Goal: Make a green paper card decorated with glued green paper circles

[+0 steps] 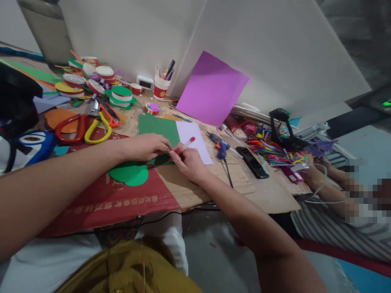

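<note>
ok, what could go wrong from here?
Pen in the right grip: a slip could leave a stray mark on the green sheet, though its tip is hidden.

Green circles lie close by the left forearm, which might drag them.

Glue gun lies right of the lilac sheet; a sideways sweep might knock it. Can't tell if it's hot.

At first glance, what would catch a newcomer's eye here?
The big purple sheet, propped against the pale wall at the back. Next, mid-table, the left hand and right hand close together by the green sheet, a red-ended pen in the right. Back left, a pile of colourful round pieces.
</note>
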Tool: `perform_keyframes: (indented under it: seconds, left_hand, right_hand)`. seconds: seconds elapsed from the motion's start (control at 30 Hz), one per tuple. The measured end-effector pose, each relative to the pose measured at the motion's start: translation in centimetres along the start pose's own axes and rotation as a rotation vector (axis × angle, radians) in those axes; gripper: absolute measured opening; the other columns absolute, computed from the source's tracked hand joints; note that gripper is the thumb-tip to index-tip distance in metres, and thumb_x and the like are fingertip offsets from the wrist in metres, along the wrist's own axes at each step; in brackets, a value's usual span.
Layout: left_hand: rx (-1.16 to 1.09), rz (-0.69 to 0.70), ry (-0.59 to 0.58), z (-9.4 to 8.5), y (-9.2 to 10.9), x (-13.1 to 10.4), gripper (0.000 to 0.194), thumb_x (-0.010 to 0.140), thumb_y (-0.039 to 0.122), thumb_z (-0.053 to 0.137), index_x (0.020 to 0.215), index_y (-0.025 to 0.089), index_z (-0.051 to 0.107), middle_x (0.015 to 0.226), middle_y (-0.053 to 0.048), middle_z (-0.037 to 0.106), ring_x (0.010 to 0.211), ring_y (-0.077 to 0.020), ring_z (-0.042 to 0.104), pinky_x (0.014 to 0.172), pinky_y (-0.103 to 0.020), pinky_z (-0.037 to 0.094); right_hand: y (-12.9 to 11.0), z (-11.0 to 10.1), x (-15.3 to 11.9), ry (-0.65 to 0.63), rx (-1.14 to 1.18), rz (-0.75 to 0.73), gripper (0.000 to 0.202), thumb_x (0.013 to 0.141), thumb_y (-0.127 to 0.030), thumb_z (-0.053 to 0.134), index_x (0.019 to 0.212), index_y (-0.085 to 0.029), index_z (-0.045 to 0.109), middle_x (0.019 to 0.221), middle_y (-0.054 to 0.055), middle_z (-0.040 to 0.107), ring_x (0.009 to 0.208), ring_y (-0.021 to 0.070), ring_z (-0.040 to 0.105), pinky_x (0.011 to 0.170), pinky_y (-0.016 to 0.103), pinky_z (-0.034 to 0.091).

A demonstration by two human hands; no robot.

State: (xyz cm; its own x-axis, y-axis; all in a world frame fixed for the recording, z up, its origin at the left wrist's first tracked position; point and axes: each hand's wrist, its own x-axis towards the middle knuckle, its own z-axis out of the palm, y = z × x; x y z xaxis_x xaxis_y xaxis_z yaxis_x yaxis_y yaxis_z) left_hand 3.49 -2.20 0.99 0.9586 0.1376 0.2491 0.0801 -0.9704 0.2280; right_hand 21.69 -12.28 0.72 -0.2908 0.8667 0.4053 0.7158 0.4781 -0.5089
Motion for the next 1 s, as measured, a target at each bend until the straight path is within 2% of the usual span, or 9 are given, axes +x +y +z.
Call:
perform_keyframes:
  seconds: [0.3,0.67,0.87,1.0]
  left_hand:
    - [-0.038,0.021,0.033,0.6,-0.6,0.0,0.038,0.082,0.006,0.051,0.109,0.023,0.070,0.115,-0.006,0.068,0.103,-0.0182,0.061,0.091,-0.029,0.046]
    - [-0.058,-0.003,0.047,0.6,-0.6,-0.1,0.037,0.079,0.004,0.052,0.106,0.022,0.071,0.114,-0.006,0.069,0.103,-0.0177,0.062,0.091,-0.027,0.046]
    - [-0.056,-0.001,0.029,0.4,-0.5,-0.1,0.038,0.079,0.004,0.051,0.106,0.021,0.072,0.113,-0.005,0.069,0.104,-0.0172,0.062,0.092,-0.026,0.046]
    - [-0.054,-0.009,0.021,0.2,-0.3,-0.1,0.040,0.079,0.003,0.050,0.108,0.022,0.071,0.114,-0.004,0.069,0.104,-0.0168,0.062,0.093,-0.027,0.046]
  right_hand:
    - [0.3,-0.6,-0.3,-0.023,-0.015,0.026,0.031,0.094,-0.032,0.043,0.072,-0.016,0.059,0.069,0.004,0.062,0.059,0.0117,0.056,0.062,0.025,0.041]
    - [0.6,-1.0,-0.4,0.008,-0.040,0.085,0.028,0.093,-0.034,0.042,0.074,-0.019,0.056,0.064,0.002,0.059,0.057,0.0125,0.053,0.058,0.025,0.039]
    - [0.9,-1.1,-0.4,0.040,-0.037,0.118,0.026,0.092,-0.034,0.043,0.073,-0.019,0.053,0.059,0.000,0.055,0.054,0.0120,0.050,0.057,0.024,0.037]
    - [1.1,-1.2,-0.4,0.128,-0.028,0.144,0.027,0.091,-0.036,0.043,0.073,-0.020,0.051,0.060,0.000,0.054,0.055,0.0120,0.050,0.058,0.024,0.037]
